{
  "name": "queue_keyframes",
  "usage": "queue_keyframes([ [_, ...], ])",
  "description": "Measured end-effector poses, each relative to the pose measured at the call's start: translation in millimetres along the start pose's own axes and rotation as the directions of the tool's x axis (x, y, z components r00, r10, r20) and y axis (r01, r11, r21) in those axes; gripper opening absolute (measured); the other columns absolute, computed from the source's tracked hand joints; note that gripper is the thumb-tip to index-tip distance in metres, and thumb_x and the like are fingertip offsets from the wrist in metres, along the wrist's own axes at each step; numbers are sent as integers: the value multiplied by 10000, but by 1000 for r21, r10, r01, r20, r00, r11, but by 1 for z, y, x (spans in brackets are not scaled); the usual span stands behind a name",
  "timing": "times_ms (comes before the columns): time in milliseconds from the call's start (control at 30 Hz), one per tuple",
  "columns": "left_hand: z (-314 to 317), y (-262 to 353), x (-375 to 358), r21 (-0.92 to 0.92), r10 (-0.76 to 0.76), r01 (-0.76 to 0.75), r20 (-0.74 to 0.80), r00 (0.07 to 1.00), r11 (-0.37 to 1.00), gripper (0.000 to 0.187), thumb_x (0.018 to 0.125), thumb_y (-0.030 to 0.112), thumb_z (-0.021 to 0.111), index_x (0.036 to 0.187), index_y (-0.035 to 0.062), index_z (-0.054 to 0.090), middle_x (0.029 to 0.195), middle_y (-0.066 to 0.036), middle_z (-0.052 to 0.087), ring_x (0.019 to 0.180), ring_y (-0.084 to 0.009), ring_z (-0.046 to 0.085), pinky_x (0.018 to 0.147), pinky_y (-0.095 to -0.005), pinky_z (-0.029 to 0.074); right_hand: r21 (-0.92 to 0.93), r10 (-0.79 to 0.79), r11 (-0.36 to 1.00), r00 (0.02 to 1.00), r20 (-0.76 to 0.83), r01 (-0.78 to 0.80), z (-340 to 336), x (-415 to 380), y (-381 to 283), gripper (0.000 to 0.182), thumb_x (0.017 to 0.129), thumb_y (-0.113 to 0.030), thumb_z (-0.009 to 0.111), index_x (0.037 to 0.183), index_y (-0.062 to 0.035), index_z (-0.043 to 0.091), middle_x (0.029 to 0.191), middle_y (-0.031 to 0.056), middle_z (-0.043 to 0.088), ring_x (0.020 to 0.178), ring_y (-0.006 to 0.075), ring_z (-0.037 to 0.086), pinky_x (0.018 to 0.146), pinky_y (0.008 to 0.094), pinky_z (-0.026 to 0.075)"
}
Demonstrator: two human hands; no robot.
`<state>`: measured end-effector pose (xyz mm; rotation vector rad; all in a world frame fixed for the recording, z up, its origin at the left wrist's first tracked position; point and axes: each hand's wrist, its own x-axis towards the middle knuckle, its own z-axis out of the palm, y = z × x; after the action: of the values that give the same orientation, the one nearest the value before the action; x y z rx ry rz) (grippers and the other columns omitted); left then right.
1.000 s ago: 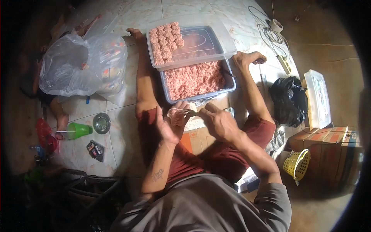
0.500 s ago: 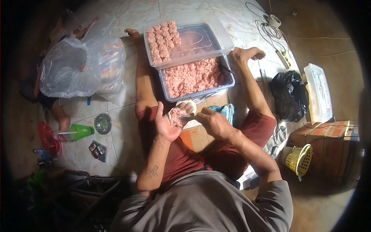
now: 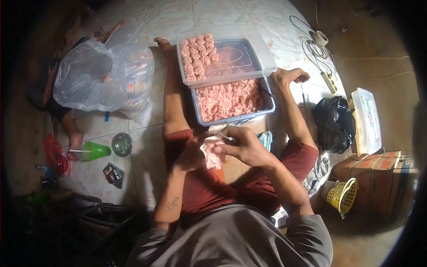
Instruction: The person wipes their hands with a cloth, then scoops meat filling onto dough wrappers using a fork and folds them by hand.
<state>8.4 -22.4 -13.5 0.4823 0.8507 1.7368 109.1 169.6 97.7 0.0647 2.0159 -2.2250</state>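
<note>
Between my legs, pink minced meat [image 3: 229,100] fills a blue-grey tub [image 3: 271,104]. A clear lid [image 3: 262,62] lies across the tub's far part, with rows of pink meat pieces [image 3: 195,55] on its left side. Nearer to me, my left hand [image 3: 189,153] is curled round a thin white wrapper with pink meat [image 3: 212,153]. My right hand [image 3: 244,144] is at the wrapper's upper right, its fingers bent round a thin utensil that is mostly hidden.
On the left are a filled clear plastic bag [image 3: 84,80], a green cup [image 3: 95,151], a metal bowl [image 3: 122,144] and another person's leg [image 3: 71,129]. A black bag [image 3: 333,122], yellow basket [image 3: 342,196] and cardboard box [image 3: 364,175] stand right.
My left hand has gone from open-palmed to curled round the wrapper and meat. My right hand has moved in over it. The view has shifted slightly.
</note>
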Motion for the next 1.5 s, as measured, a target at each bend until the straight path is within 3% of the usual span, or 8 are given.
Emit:
queue_keyframes([
  [100,14,-1,5,482,170,-178,59,984,858,549,909,47,736,1402,15,497,1211,-149,680,1076,-272,704,929,-393,574,-245,-26,969,978,-206,-25,-4,9,3,354,977,-212,725,1155,80,635,963,98,675,862,135,621,738,297,505],
  [167,9,2,17,877,501,-361,169,849,317,449,862,40,768,1280,16,607,1133,-110,716,1014,-209,717,880,-355,581,-78,6,996,943,-333,-34,-10,5,11,321,1018,-206,661,1152,84,637,971,76,651,895,148,600,782,310,492],
  [467,27,-17,43,631,521,-250,-287,804,735,201,835,-17,784,945,19,619,862,-34,640,766,-115,608,749,-290,550,217,163,972,914,-371,-85,-13,-30,103,223,1051,-140,567,1162,1,699,821,-9,569,718,115,529,637,276,413],
  [533,19,-22,43,664,497,-248,-213,841,705,269,804,8,830,953,30,606,873,-24,628,789,-109,598,729,-276,529,-697,-344,704,923,-172,133,-26,-23,92,211,1018,-78,559,1159,13,687,933,125,626,795,295,625,703,380,492],
  [700,29,-3,38,821,638,-154,-294,712,550,365,779,142,905,908,47,577,802,5,544,717,-112,519,672,-265,484,-674,-261,739,923,-282,3,-41,-31,71,206,968,-25,592,1146,21,683,1022,210,630,900,374,664,792,420,529],
  [900,19,-3,26,788,554,-63,-371,745,612,380,797,208,905,934,36,596,811,-17,595,728,-92,535,647,-280,470,-458,-62,840,787,-614,-291,-52,-34,66,177,949,-99,674,1070,26,709,838,176,713,735,224,699,656,372,524],
  [1233,13,-14,29,560,530,-266,-382,757,784,405,743,67,908,988,49,586,866,-13,586,798,-108,560,737,-289,507,135,159,983,944,-288,-124,-2,-42,102,248,1075,-122,513,1194,11,685,880,-11,562,791,85,469,727,241,425],
  [1500,10,-14,28,774,574,-130,-335,747,620,432,705,17,885,1019,49,589,918,-95,641,855,-205,655,799,-322,536,-624,-321,779,893,-315,61,-10,-35,92,161,975,26,553,1079,29,675,951,133,590,848,261,565,773,344,464],
])
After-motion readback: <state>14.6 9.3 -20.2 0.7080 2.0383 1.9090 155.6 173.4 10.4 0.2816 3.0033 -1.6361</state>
